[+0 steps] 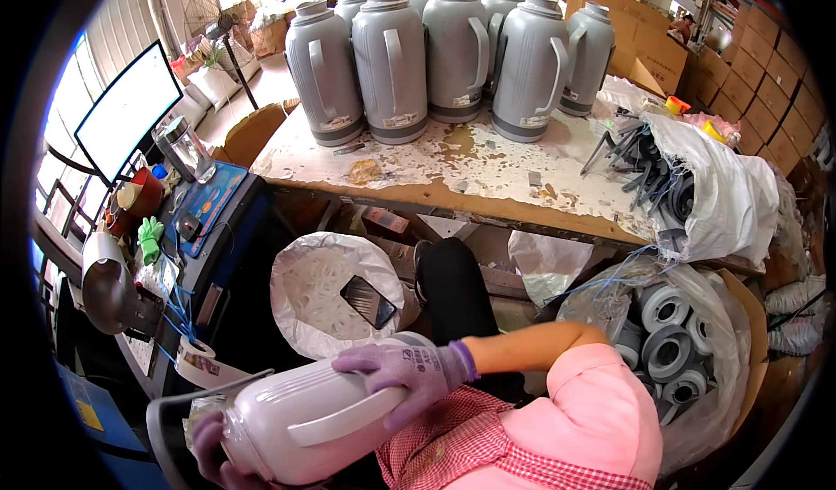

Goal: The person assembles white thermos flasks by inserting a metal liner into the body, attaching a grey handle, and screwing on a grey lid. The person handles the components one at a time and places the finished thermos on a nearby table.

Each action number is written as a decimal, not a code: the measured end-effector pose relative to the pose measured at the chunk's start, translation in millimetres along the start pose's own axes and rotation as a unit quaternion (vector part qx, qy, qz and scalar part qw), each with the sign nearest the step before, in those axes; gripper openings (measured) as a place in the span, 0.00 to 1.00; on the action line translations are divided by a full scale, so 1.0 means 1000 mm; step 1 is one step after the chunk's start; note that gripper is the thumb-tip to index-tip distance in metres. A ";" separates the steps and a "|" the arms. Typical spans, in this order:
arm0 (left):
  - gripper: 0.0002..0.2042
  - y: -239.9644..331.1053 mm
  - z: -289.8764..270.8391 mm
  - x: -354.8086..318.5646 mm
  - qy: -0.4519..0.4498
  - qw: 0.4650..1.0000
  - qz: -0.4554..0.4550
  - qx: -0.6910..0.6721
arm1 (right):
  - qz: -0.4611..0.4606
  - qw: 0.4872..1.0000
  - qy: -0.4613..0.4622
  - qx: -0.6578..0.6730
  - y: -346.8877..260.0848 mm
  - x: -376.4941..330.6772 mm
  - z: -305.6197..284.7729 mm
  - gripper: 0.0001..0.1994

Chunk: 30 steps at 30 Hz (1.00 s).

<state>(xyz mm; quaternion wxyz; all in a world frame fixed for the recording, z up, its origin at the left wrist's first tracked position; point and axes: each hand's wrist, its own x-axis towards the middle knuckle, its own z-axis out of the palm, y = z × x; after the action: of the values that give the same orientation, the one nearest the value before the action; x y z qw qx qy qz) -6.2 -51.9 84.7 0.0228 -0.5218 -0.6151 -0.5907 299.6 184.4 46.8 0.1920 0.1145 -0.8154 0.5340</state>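
I hold a pale grey plastic vacuum flask [305, 420] sideways on my lap, right hand [409, 377] gripping its handle side, left hand [213, 459] cupping its base; it seems bulky, smooth, probably fragile inside, while white sacks hold grey ring caps [666, 351] and white rings [318, 290].

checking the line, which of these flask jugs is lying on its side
The pale flask held between the left hand and right hand; the grey flasks stand upright.

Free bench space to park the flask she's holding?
Bare patch on the bench in front of the flask row, up to the near edge. Crowded: back half full of flasks, right end under the sack of handles. Both hands, left and right, grip the flask.
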 end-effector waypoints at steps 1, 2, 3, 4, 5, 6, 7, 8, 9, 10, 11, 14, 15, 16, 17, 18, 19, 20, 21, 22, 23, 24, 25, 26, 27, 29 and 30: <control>0.33 0.000 0.005 0.008 0.011 1.000 0.003 0.005 | 0.010 0.999 0.039 0.008 0.008 -0.005 0.010 0.26; 0.34 0.000 0.008 0.016 0.025 1.000 0.013 0.012 | 0.019 0.997 0.079 0.014 0.015 -0.011 0.015 0.23; 0.35 0.014 -0.001 0.019 0.053 0.997 0.028 0.039 | 0.088 0.987 0.107 0.079 0.003 -0.004 0.018 0.19; 0.35 0.031 -0.009 0.019 0.076 0.993 0.051 0.068 | 0.077 0.980 0.123 0.139 0.003 -0.002 0.020 0.19; 0.36 0.046 -0.016 0.018 0.105 0.986 0.085 0.095 | 0.066 0.968 0.137 0.201 0.003 0.000 0.020 0.19; 0.37 0.048 -0.007 0.023 0.120 0.981 0.122 0.088 | 0.070 0.951 0.171 0.248 0.004 -0.008 0.018 0.19; 0.38 0.048 0.007 0.027 0.122 0.979 0.150 0.071 | 0.125 0.944 0.213 0.219 0.002 -0.024 0.004 0.22; 0.38 0.050 0.014 0.026 0.109 0.978 0.168 0.060 | 0.106 0.917 0.278 0.265 -0.014 -0.026 -0.006 0.25; 0.39 0.055 0.021 0.023 0.078 0.978 0.185 0.052 | 0.076 0.896 0.315 0.305 -0.012 -0.033 -0.013 0.27; 0.40 0.060 0.032 0.018 0.030 0.979 0.195 0.044 | 0.022 0.862 0.353 0.362 -0.001 -0.045 -0.020 0.30; 0.41 0.057 0.055 0.016 -0.040 0.980 0.195 0.021 | -0.040 0.825 0.390 0.407 0.012 -0.063 -0.031 0.34; 0.43 0.058 0.115 0.007 -0.244 0.955 0.170 -0.013 | -0.070 0.716 0.604 0.343 -0.022 -0.060 -0.065 0.30; 0.44 0.058 0.122 0.002 -0.272 0.950 0.154 -0.016 | -0.049 0.686 0.676 0.265 -0.039 -0.067 -0.074 0.30; 0.45 0.057 0.122 -0.001 -0.284 0.948 0.141 -0.016 | -0.009 0.643 0.745 0.180 -0.056 -0.075 -0.082 0.29; 0.46 0.058 0.118 -0.002 -0.280 0.952 0.122 -0.005 | 0.045 0.588 0.800 0.107 -0.070 -0.083 -0.091 0.29; 0.47 0.052 0.118 -0.002 -0.261 0.960 0.096 -0.007 | -0.034 0.562 0.822 0.088 -0.094 -0.079 -0.100 0.35; 0.48 0.046 0.112 0.001 -0.233 0.970 0.063 -0.008 | -0.044 0.527 0.848 0.033 -0.100 -0.102 -0.116 0.33; 0.49 0.040 0.107 -0.001 -0.196 0.980 0.030 -0.009 | -0.044 0.500 0.864 -0.026 -0.091 -0.131 -0.139 0.31; 0.47 0.034 0.102 0.002 -0.138 0.990 -0.013 -0.030 | -0.035 0.468 0.879 -0.088 -0.079 -0.167 -0.163 0.29; 0.46 0.028 0.100 0.005 -0.079 0.994 -0.057 -0.055 | -0.014 0.448 0.879 -0.163 -0.065 -0.197 -0.189 0.27; 0.44 0.024 0.097 0.008 -0.054 0.993 -0.073 -0.077 | 0.001 0.436 0.863 -0.254 -0.050 -0.223 -0.214 0.26; 0.40 0.019 0.098 0.012 -0.052 0.993 -0.084 -0.071 | 0.000 0.434 0.818 -0.377 -0.042 -0.240 -0.237 0.22; 0.37 0.018 0.096 0.011 -0.044 0.993 -0.097 -0.052 | -0.005 0.427 0.763 -0.485 -0.024 -0.252 -0.261 0.19; 0.33 0.017 0.092 0.010 -0.035 0.993 -0.109 -0.031 | 0.000 0.380 0.678 -0.630 -0.013 -0.247 -0.275 0.17; 0.33 0.017 0.089 0.009 -0.030 0.993 -0.112 -0.023 | 0.014 0.402 0.675 -0.619 -0.010 -0.245 -0.279 0.15; 0.32 0.016 0.085 0.006 -0.021 0.993 -0.117 -0.009 | 0.015 0.379 0.681 -0.627 -0.014 -0.245 -0.297 0.17; 0.32 0.016 0.083 0.004 -0.008 0.992 -0.128 0.000 | 0.017 0.369 0.685 -0.628 -0.014 -0.243 -0.304 0.19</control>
<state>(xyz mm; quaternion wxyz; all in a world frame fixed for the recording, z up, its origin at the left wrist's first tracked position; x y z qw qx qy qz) 51.8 9.1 73.4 -0.0577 -0.4437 -0.6770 -0.5843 582.2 452.2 60.5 0.6921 -0.4577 -0.5068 -0.2339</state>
